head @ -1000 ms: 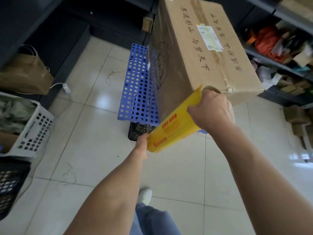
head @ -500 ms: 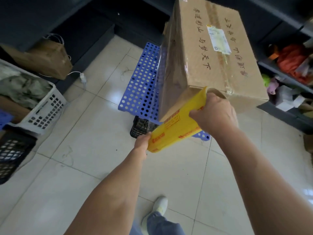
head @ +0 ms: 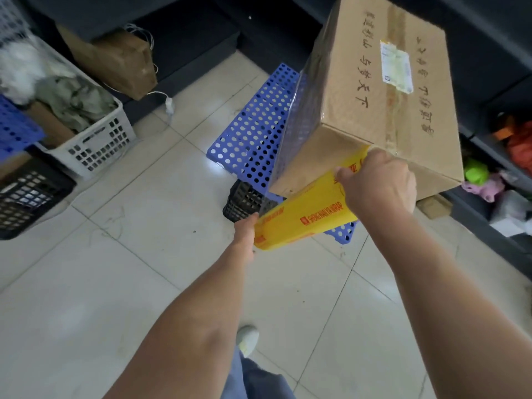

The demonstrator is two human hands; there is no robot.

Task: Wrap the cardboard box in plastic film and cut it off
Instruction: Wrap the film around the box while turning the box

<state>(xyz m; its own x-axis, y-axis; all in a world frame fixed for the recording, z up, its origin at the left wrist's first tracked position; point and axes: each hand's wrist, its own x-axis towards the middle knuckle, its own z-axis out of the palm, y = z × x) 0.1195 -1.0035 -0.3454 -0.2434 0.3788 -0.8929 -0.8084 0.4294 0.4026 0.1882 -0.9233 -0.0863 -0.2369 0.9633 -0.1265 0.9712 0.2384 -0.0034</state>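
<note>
A large cardboard box (head: pixel 374 90) with black handwriting and a white label stands on a blue perforated platform (head: pixel 250 139). Clear plastic film (head: pixel 290 139) stretches from the box's left face down to a yellow film roll (head: pixel 308 217). I hold the roll slanted near the box's lower front corner. My left hand (head: pixel 244 234) grips its lower end. My right hand (head: pixel 377 185) is closed on its upper end, close against the box's bottom edge.
A black crate (head: pixel 244 201) sits under the platform. At the left stand a white basket (head: pixel 95 145) of cloth, a black basket (head: pixel 26 200) and a brown paper bag (head: pixel 121 64). Dark shelving (head: pixel 495 203) with goods runs along the right. Pale floor tiles lie below, with my shoe (head: pixel 247 338).
I have stepped to the left around the box, so more of its front face shows. The roll has swung with my hands, and the film now spans the left face.
</note>
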